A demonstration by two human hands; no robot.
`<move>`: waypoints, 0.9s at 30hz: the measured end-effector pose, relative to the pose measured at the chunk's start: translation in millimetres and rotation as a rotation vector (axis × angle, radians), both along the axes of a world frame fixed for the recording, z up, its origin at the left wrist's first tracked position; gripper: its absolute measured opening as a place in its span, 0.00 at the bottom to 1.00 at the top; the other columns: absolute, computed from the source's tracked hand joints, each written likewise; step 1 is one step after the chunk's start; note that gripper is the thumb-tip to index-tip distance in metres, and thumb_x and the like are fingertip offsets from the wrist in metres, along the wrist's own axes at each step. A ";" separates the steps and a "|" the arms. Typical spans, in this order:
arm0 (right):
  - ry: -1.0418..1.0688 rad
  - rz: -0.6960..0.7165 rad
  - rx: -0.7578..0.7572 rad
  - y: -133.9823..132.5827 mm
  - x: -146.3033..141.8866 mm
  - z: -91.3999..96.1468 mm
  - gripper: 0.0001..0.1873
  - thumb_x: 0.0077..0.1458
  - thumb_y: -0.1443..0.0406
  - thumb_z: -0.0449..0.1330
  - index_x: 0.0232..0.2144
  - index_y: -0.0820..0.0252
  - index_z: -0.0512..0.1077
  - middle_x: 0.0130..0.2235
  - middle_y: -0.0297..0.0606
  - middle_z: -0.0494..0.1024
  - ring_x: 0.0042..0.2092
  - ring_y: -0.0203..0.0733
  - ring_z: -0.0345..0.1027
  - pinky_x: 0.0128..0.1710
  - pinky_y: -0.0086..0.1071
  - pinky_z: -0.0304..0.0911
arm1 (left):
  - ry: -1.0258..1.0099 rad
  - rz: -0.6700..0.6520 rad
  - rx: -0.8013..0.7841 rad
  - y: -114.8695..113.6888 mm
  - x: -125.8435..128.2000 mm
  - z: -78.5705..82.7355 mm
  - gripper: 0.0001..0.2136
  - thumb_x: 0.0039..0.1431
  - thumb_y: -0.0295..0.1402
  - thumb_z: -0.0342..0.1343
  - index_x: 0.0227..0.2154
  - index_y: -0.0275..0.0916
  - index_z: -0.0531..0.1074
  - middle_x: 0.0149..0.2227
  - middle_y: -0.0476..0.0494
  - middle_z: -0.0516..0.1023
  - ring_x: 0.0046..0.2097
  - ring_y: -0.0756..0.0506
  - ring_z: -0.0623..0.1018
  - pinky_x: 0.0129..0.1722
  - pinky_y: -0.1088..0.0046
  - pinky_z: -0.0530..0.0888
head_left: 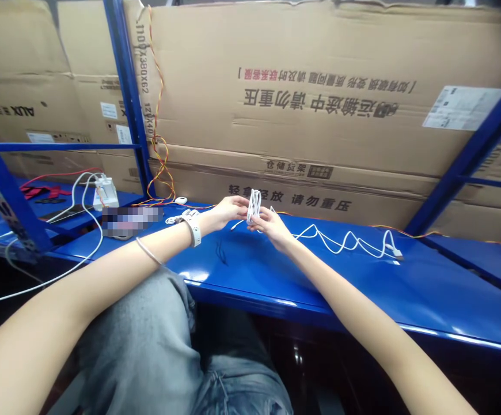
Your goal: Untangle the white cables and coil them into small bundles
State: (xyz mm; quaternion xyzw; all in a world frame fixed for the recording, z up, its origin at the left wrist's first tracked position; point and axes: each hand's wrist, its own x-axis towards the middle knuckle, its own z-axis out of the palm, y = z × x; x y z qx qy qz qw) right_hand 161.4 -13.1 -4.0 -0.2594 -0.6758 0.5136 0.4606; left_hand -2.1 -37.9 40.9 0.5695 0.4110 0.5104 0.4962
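Observation:
A bundle of white cable [254, 203] is held upright above the blue shelf, wound into several narrow loops. My right hand [273, 227] pinches its lower end between thumb and fingers. From the left, my left hand [230, 212] closes its fingertips on the side of the same loops; part of that grip is hidden. One thin plug end [234, 226] sticks out under my left hand. To the right, a wavy white cable [341, 245] lies on the shelf, ending in a connector [396, 253]. Whether it joins the bundle is hidden behind my right hand.
The blue shelf [250, 276] has cardboard [319, 138] behind it and blue posts at both sides. Left are a white charger block [105, 193], a blurred-out object [132, 222] and another white cable [173, 219]. A red-yellow twisted wire [159, 144] hangs behind.

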 end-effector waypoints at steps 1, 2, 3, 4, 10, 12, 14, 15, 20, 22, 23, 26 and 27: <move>0.011 0.033 -0.019 -0.6 0.8 0.9 0.26 0.42 0.53 0.69 0.42 0.58 0.71 0.36 0.38 0.79 0.32 0.39 0.73 0.35 0.33 0.67 | 0.009 0.001 0.006 0.8 -1.4 -0.6 0.10 0.47 0.18 0.62 0.33 0.32 0.72 0.31 0.44 0.77 0.32 0.49 0.77 0.40 0.68 0.73; 0.017 0.061 -0.031 -1.2 1.6 1.8 0.25 0.42 0.53 0.69 0.41 0.59 0.72 0.36 0.39 0.79 0.32 0.39 0.73 0.35 0.33 0.66 | 0.021 0.001 0.009 1.5 -2.6 -1.0 0.10 0.46 0.20 0.64 0.33 0.32 0.72 0.31 0.44 0.77 0.32 0.49 0.77 0.40 0.67 0.73; 0.018 0.082 -0.036 -1.9 2.3 2.8 0.25 0.42 0.53 0.69 0.40 0.59 0.73 0.37 0.39 0.79 0.32 0.39 0.73 0.35 0.33 0.66 | 0.033 0.000 0.013 1.9 -3.6 -1.2 0.11 0.46 0.23 0.65 0.33 0.32 0.72 0.31 0.44 0.77 0.32 0.49 0.77 0.40 0.67 0.73; 0.014 0.094 -0.036 -2.7 2.9 3.8 0.24 0.42 0.53 0.69 0.40 0.59 0.73 0.37 0.40 0.79 0.33 0.39 0.73 0.35 0.33 0.66 | 0.041 0.000 0.015 2.2 -4.3 -1.4 0.11 0.46 0.25 0.66 0.33 0.33 0.71 0.32 0.44 0.77 0.33 0.49 0.77 0.40 0.67 0.73; 0.044 0.019 -0.111 -6.7 0.6 3.9 0.28 0.38 0.59 0.72 0.41 0.58 0.66 0.32 0.37 0.80 0.32 0.40 0.74 0.33 0.33 0.67 | 0.056 -0.022 -0.029 0.5 -0.1 -1.1 0.09 0.51 0.28 0.64 0.30 0.34 0.67 0.29 0.46 0.75 0.32 0.48 0.77 0.39 0.66 0.73; 0.079 -0.036 -0.136 -6.3 -1.2 1.6 0.31 0.37 0.61 0.72 0.40 0.55 0.60 0.30 0.34 0.80 0.29 0.40 0.74 0.31 0.33 0.67 | 0.064 -0.022 -0.021 -0.8 2.3 -0.8 0.09 0.51 0.27 0.63 0.30 0.35 0.66 0.28 0.47 0.75 0.31 0.49 0.77 0.38 0.66 0.74; 0.120 -0.089 -0.143 -5.3 -2.5 -0.4 0.33 0.36 0.61 0.73 0.38 0.53 0.55 0.29 0.30 0.79 0.28 0.39 0.74 0.31 0.33 0.68 | 0.062 0.011 -0.011 -1.9 3.8 -0.1 0.09 0.51 0.25 0.63 0.30 0.35 0.66 0.27 0.47 0.74 0.31 0.49 0.77 0.38 0.66 0.74; 0.141 -0.109 -0.137 -4.7 -2.8 -1.1 0.33 0.36 0.61 0.72 0.36 0.53 0.54 0.28 0.28 0.78 0.27 0.39 0.74 0.31 0.33 0.68 | 0.054 0.033 -0.004 -2.4 4.1 0.3 0.09 0.51 0.25 0.63 0.30 0.35 0.66 0.27 0.47 0.74 0.31 0.49 0.77 0.38 0.66 0.75; 0.117 -0.106 -0.036 -4.3 -2.3 -1.4 0.24 0.38 0.59 0.70 0.30 0.56 0.59 0.31 0.29 0.76 0.29 0.36 0.73 0.32 0.32 0.69 | 0.023 0.059 -0.030 -3.6 4.9 2.4 0.03 0.56 0.24 0.57 0.31 0.34 0.68 0.30 0.44 0.76 0.31 0.48 0.78 0.39 0.65 0.75; 0.086 -0.089 -0.027 -4.8 -1.8 -1.0 0.20 0.39 0.59 0.70 0.29 0.57 0.63 0.30 0.30 0.76 0.30 0.36 0.73 0.34 0.32 0.69 | 0.022 0.057 -0.054 -3.6 5.4 2.8 0.02 0.59 0.24 0.53 0.31 0.33 0.68 0.31 0.42 0.77 0.30 0.48 0.78 0.37 0.67 0.76; 0.081 -0.082 -0.032 -5.0 -1.6 -0.8 0.18 0.40 0.58 0.69 0.29 0.58 0.65 0.30 0.31 0.76 0.30 0.36 0.73 0.35 0.32 0.69 | 0.022 0.065 -0.062 -3.6 5.8 3.1 0.03 0.60 0.24 0.51 0.31 0.33 0.68 0.31 0.42 0.77 0.30 0.49 0.78 0.37 0.67 0.76; 0.084 -0.074 -0.036 -4.5 -1.2 -1.0 0.16 0.41 0.57 0.69 0.30 0.59 0.69 0.30 0.33 0.77 0.32 0.38 0.74 0.37 0.33 0.69 | 0.020 0.091 -0.073 -4.0 6.8 4.2 0.05 0.59 0.22 0.50 0.31 0.33 0.69 0.29 0.43 0.77 0.29 0.49 0.78 0.37 0.67 0.76; 0.083 -0.079 -0.032 -3.9 -1.0 -1.3 0.16 0.41 0.57 0.69 0.30 0.59 0.71 0.30 0.34 0.77 0.32 0.38 0.74 0.37 0.33 0.69 | 0.016 0.086 -0.076 -4.3 7.2 4.7 0.04 0.59 0.21 0.50 0.31 0.33 0.69 0.29 0.43 0.77 0.29 0.48 0.78 0.37 0.67 0.76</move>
